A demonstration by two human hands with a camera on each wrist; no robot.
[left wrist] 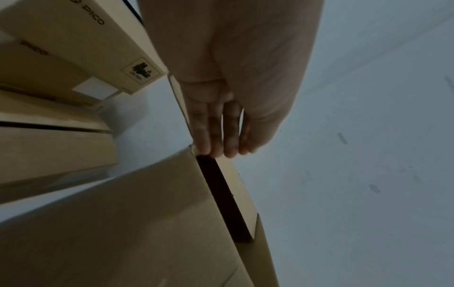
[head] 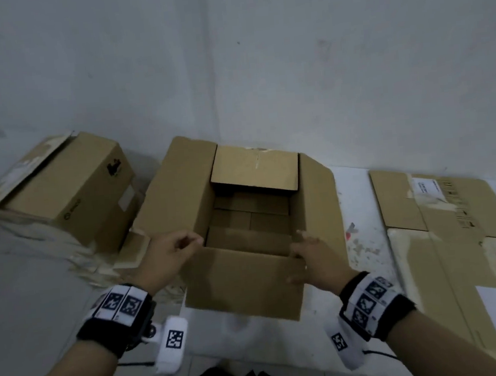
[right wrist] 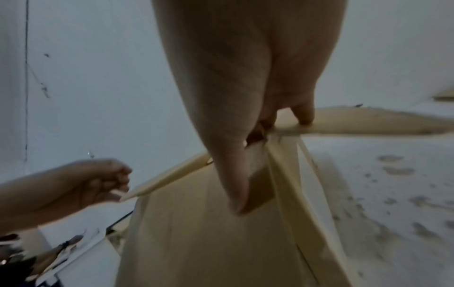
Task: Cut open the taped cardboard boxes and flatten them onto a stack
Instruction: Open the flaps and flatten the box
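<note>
The open brown cardboard box point(head: 243, 218) is sitting on the pale floor point(head: 24, 300) by the wall. The left hand point(head: 168, 256), fingers curled, is meeting its near-left corner; the right hand point(head: 314, 257) is gripping the near flap point(head: 241, 285). Flattened brown cardboard sheets point(head: 456, 228) are lying to the right.

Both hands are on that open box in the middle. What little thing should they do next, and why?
Probably push its near corners sideways to start collapsing it. The open box has all its flaps up, the left hand and right hand grip its near corners, and flattened cardboard already lies to the right.
</note>
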